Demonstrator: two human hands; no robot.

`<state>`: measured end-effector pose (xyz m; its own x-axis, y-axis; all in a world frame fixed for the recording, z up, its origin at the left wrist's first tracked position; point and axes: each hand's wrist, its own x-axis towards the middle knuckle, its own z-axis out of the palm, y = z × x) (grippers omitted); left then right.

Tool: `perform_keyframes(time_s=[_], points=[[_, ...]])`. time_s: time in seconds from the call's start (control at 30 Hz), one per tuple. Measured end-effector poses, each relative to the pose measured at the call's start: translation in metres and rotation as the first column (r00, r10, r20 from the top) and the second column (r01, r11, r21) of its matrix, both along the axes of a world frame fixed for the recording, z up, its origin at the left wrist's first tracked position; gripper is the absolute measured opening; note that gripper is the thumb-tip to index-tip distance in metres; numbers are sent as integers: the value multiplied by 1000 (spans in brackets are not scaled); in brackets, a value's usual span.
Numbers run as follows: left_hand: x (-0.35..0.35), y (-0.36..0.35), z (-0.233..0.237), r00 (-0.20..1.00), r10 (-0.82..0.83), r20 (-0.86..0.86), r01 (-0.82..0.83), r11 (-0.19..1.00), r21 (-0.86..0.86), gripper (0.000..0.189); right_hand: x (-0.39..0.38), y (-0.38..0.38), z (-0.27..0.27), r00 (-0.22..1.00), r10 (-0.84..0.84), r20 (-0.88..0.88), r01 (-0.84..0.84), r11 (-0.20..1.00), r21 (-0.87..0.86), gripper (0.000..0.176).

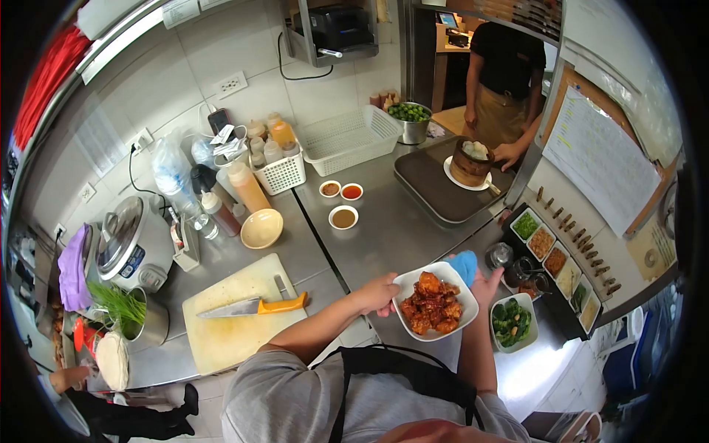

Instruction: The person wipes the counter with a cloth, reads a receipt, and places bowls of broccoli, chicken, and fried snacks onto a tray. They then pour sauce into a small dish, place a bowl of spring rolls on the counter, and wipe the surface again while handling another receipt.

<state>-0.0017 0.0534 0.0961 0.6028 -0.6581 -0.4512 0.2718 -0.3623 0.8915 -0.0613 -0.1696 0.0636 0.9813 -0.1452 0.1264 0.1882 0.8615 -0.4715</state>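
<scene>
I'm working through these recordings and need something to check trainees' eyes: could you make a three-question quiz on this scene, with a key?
1. Which of the person's hands is at the blue cloth beside the white bowl?

2. True or false: the knife is in the person's left hand.

3. How many small sauce dishes stand on the counter to the left of the brown tray, as pictured?

Key
1. The right hand.
2. False: the knife lies on the cutting board, while the left hand grips the white bowl's edge.
3. Three.
</scene>
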Motion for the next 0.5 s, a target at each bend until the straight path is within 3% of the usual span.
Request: perform_keyframes(time_s=[0.03,0.2,0.37,0.47,0.5], points=[[-1,-1,0,999,1,-41,-2,1000,-28,24,3,8,4,997,4,-75,5,994,114,80],[-1,-11,-11,979,28,-204,-77,969,-237,23,-6,58,3,972,236,18,-234,949,212,73],[6,-16,-14,978,206,1,-202,960,-193,22,-7,75,6,966,251,53,-257,939,228,66],[11,-14,-13,951,273,143,-249,954,-164,18,-13,71,-7,989,77,-128,-33,948,316,70],[12,-13,-13,933,299,202,-274,951,-145,17,-21,67,-9,976,136,-173,-68,934,351,75]])
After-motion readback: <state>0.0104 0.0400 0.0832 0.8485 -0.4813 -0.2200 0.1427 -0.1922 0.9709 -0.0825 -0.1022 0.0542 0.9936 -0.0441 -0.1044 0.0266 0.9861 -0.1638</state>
